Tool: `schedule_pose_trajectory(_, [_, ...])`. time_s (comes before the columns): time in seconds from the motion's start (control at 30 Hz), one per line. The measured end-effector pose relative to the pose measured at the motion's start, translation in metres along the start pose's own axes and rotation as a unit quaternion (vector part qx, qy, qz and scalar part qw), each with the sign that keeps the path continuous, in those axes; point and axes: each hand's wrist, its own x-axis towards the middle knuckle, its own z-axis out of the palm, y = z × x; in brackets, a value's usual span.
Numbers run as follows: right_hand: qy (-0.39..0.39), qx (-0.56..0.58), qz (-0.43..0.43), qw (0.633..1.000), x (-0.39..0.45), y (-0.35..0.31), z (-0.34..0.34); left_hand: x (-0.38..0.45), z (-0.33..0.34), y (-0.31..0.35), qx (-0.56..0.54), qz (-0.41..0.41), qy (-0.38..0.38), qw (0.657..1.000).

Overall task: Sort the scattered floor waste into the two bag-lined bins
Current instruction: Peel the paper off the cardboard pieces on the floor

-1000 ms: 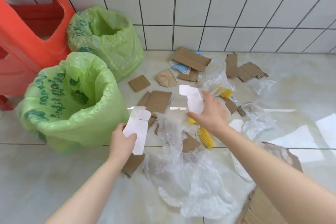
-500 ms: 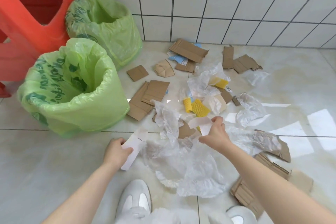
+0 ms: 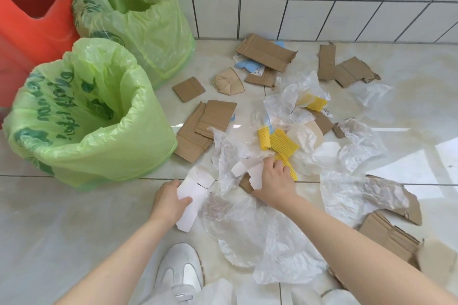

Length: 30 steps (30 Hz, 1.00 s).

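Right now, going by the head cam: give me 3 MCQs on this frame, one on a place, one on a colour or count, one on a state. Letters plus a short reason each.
1. Where do the two bins stand?
A. Left, near the wall
B. Right of the waste
C. Behind the person

2. What colour are the bin bags?
A. Black
B. Green
C. Blue

3. What is the left hand doing?
A. Resting empty
B. Holding white card
C. Holding yellow foam

Answers:
1 A: the near bin and the far bin sit left of the scattered cardboard.
2 B: both liners are green.
3 B: the left hand grips a white card piece; the right hand holds another.
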Motion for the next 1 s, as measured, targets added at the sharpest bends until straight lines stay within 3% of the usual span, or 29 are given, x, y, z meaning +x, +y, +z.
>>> schedule_pose_trajectory(0.27, [0.045, -0.022, 0.057, 0.997, 0.006, -0.011, 0.006, 0.010, -0.013, 0.006, -0.112, -0.031, 0.045, 0.992])
schedule_pose_trajectory(0.4, [0.000, -0.003, 0.092, 0.996, 0.010, -0.016, 0.003, 0.013, -0.017, 0.010, -0.137, -0.026, 0.045, 0.989])
schedule_pose_trajectory(0.53, [-0.059, 0.102, 0.155, 0.981, 0.012, -0.007, -0.011, 0.009, -0.019, 0.011, -0.170, -0.019, 0.046, 0.984])
schedule_pose_trajectory(0.73, [-0.110, 0.174, 0.078, 0.975, 0.004, 0.011, -0.054, 0.000, -0.025, 0.016, -0.248, -0.004, 0.069, 0.966])
schedule_pose_trajectory(0.83, [-0.139, 0.173, 0.088, 0.971, -0.003, 0.030, -0.078, -0.003, -0.029, 0.022, -0.280, 0.004, 0.074, 0.957])
schedule_pose_trajectory(1.0, [-0.091, 0.217, 0.105, 0.966, -0.020, 0.043, -0.107, -0.005, -0.034, 0.033, -0.283, 0.025, 0.065, 0.957])
